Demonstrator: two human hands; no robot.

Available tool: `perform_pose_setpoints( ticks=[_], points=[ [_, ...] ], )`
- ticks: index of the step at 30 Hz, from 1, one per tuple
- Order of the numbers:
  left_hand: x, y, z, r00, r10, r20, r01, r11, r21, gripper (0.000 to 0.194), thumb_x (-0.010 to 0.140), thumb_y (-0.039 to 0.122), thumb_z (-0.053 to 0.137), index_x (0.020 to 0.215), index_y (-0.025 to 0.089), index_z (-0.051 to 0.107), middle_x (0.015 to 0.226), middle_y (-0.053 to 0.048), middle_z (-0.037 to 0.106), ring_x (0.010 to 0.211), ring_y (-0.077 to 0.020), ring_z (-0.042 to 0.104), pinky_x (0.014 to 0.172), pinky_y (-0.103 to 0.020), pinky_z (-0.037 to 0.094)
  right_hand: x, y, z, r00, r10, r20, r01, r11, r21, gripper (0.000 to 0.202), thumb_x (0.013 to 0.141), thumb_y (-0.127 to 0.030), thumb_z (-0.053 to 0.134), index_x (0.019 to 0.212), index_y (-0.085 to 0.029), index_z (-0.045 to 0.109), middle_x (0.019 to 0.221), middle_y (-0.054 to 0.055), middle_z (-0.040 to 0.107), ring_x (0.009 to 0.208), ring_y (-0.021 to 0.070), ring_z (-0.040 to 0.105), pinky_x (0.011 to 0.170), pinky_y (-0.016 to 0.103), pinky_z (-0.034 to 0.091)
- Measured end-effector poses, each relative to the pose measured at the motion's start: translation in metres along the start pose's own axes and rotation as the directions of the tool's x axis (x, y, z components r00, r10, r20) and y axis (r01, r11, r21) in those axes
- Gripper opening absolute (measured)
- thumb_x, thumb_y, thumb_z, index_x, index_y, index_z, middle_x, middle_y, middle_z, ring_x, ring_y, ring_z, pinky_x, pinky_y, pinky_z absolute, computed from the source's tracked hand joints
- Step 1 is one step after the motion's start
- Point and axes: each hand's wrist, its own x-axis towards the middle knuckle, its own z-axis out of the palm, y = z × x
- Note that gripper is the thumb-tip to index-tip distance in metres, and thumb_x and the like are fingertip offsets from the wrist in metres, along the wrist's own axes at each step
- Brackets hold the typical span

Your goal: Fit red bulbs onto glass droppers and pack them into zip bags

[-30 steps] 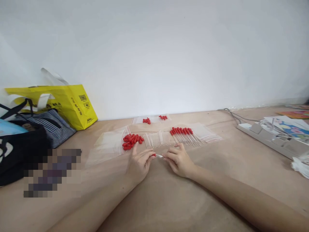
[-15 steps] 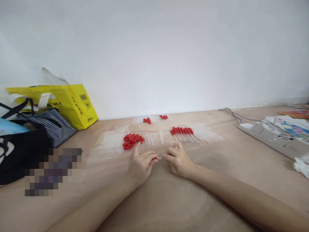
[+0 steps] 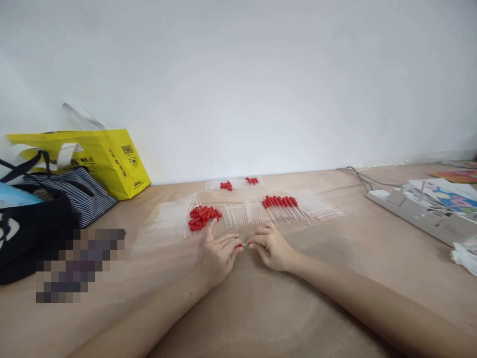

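My left hand (image 3: 220, 253) pinches a red rubber dropper bulb (image 3: 240, 245) between thumb and fingers, mostly covered by them. A thin glass dropper tube (image 3: 245, 244) runs from the bulb to my right hand (image 3: 271, 248), whose thumb and fingertips are closed on it. Whether the tube sits inside the bulb is hidden. Beyond my left hand lies a pile of loose red bulbs (image 3: 203, 217). Bare glass tubes (image 3: 242, 215) lie side by side in the middle. To their right, several droppers with red bulbs fitted (image 3: 281, 202) form a row.
Clear zip bags (image 3: 167, 219) lie under and beside the pieces, with another bag of red bulbs (image 3: 226, 186) by the wall. At left stand a yellow bag (image 3: 126, 164), a striped pouch (image 3: 89, 191) and a black bag (image 3: 37, 238). A power strip (image 3: 406, 214) with cables sits at right.
My right hand has shifted slightly left towards my left hand, and less of the glass tube shows between them. The raised fingers of my right hand have curled in a little.
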Motion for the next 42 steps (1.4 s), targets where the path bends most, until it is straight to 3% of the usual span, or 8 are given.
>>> perform_pose_setpoints(
  ticks=[4, 9, 17, 24, 30, 36, 39, 42],
  points=[
    [0.002, -0.005, -0.002, 0.999, 0.046, -0.013, -0.046, 0.998, 0.033, 0.015, 0.083, 0.019, 0.046, 0.077, 0.020, 0.060, 0.070, 0.004, 0.069, 0.083, -0.0176, 0.064, 0.103, -0.055, -0.001, 0.001, -0.002, -0.004, 0.998, 0.067, 0.023, -0.068, 0.995, 0.078, 0.017, 0.083, -0.016, 0.046, 0.084, -0.020, 0.062, 0.073, 0.001, 0.062, 0.071, 0.0118, 0.054, 0.073, 0.028, 0.029],
    [0.002, -0.014, -0.010, 0.999, 0.031, -0.028, -0.028, 0.993, 0.116, 0.014, 0.077, 0.030, 0.058, 0.089, 0.025, 0.061, 0.094, 0.002, 0.068, 0.100, -0.0244, 0.056, 0.102, -0.057, 0.002, -0.001, -0.001, -0.010, 0.998, 0.051, -0.028, -0.050, 0.998, 0.028, 0.018, 0.086, -0.023, 0.044, 0.087, -0.021, 0.062, 0.075, 0.001, 0.063, 0.075, 0.0126, 0.054, 0.080, 0.033, 0.024],
    [-0.001, -0.011, -0.010, 0.996, -0.079, 0.051, 0.080, 0.997, -0.005, 0.009, 0.080, 0.029, 0.053, 0.080, 0.026, 0.061, 0.072, 0.005, 0.068, 0.083, -0.0175, 0.060, 0.102, -0.052, 0.002, -0.006, 0.001, -0.012, 0.989, -0.094, -0.117, 0.071, 0.980, -0.185, 0.024, 0.087, -0.027, 0.039, 0.084, -0.019, 0.062, 0.070, 0.002, 0.059, 0.070, 0.0129, 0.048, 0.082, 0.036, 0.022],
    [-0.001, -0.006, -0.005, 0.995, -0.084, 0.049, 0.088, 0.993, -0.080, 0.012, 0.081, 0.024, 0.050, 0.073, 0.022, 0.060, 0.065, 0.006, 0.066, 0.074, -0.0138, 0.060, 0.101, -0.049, 0.005, -0.006, 0.000, 0.000, 0.983, -0.070, -0.167, 0.056, 0.995, -0.088, 0.025, 0.086, -0.024, 0.039, 0.078, -0.016, 0.061, 0.064, 0.003, 0.055, 0.067, 0.0136, 0.042, 0.073, 0.032, 0.025],
    [0.001, -0.005, -0.007, 0.996, -0.071, 0.048, 0.074, 0.995, -0.062, 0.011, 0.079, 0.024, 0.052, 0.072, 0.022, 0.060, 0.064, 0.006, 0.066, 0.074, -0.0139, 0.060, 0.101, -0.048, 0.006, -0.002, 0.003, -0.004, 0.993, -0.054, -0.107, 0.052, 0.998, -0.027, 0.025, 0.087, -0.025, 0.040, 0.077, -0.016, 0.061, 0.063, 0.001, 0.055, 0.067, 0.0126, 0.043, 0.073, 0.031, 0.024],
    [0.001, -0.014, -0.005, 0.992, -0.105, 0.074, 0.101, 0.993, 0.053, 0.012, 0.079, 0.031, 0.052, 0.083, 0.025, 0.062, 0.075, 0.003, 0.068, 0.083, -0.0173, 0.058, 0.100, -0.050, 0.007, 0.000, 0.007, -0.018, 0.997, -0.050, 0.056, 0.061, 0.978, -0.201, 0.018, 0.084, -0.027, 0.047, 0.081, -0.020, 0.064, 0.072, 0.003, 0.061, 0.076, 0.0158, 0.046, 0.071, 0.032, 0.023],
    [-0.002, -0.024, -0.004, 0.982, -0.184, 0.051, 0.173, 0.971, 0.167, 0.036, 0.074, 0.042, 0.056, 0.105, 0.023, 0.055, 0.099, -0.004, 0.065, 0.099, -0.0237, 0.053, 0.099, -0.051, 0.010, 0.000, 0.018, -0.019, 0.992, 0.120, 0.047, -0.105, 0.964, -0.245, 0.018, 0.082, -0.024, 0.047, 0.079, -0.019, 0.064, 0.075, 0.004, 0.062, 0.076, 0.0166, 0.048, 0.069, 0.030, 0.026],
    [-0.004, -0.038, -0.004, 0.951, -0.304, -0.046, 0.305, 0.914, 0.269, 0.034, 0.075, 0.040, 0.054, 0.104, 0.022, 0.055, 0.103, -0.007, 0.062, 0.102, -0.0254, 0.050, 0.097, -0.052, 0.013, 0.006, 0.036, -0.018, 0.910, 0.405, -0.094, -0.415, 0.880, -0.231, 0.019, 0.081, -0.024, 0.045, 0.085, -0.019, 0.064, 0.080, 0.004, 0.065, 0.078, 0.0171, 0.052, 0.069, 0.028, 0.029]
  ],
)
